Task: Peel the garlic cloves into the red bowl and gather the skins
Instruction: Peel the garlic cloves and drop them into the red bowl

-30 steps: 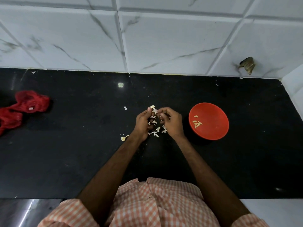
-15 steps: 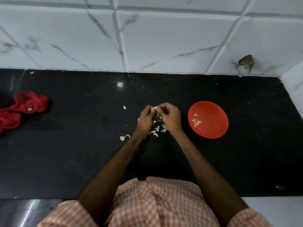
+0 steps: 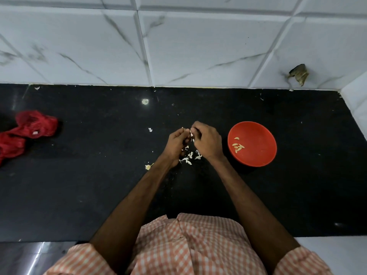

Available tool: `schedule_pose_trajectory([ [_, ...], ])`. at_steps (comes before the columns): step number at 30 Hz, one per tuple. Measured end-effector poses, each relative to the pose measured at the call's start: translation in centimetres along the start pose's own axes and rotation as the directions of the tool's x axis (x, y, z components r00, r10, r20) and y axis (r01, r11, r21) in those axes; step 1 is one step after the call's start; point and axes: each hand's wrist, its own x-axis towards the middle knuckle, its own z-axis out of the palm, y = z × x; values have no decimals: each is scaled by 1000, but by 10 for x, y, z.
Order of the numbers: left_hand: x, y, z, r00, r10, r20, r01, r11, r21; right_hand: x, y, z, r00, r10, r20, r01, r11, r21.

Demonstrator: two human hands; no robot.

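Note:
My left hand and my right hand meet above the black counter, fingers curled together round a small garlic clove that is mostly hidden between them. A loose pile of white garlic skins lies on the counter just under and in front of the hands. The red bowl sits to the right of my right hand and holds several peeled cloves on its left side.
A garlic scrap lies left of my left wrist, and a skin fleck sits farther back. A red mesh bag lies crumpled at the far left. White marbled wall tiles run behind the counter.
Both hands have drawn closer together and shifted slightly away from me, closing tighter around the clove. The bowl and the skins have stayed put.

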Motion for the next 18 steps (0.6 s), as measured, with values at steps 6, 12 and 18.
schedule_pose_trajectory([
  [6, 3, -2, -3, 991, 132, -18, -128, 981, 144, 7, 0, 8, 955, 271, 117, -283, 953, 105],
  [12, 3, -2, -7, 993, 85, -79, -74, 989, 131, 1, 5, 8, 1000, 0, 13, -1, 998, 70],
  [18, 5, 0, -5, 996, 17, -92, -13, 999, 48, -2, 8, 13, 994, 17, -104, 22, 933, 360],
])
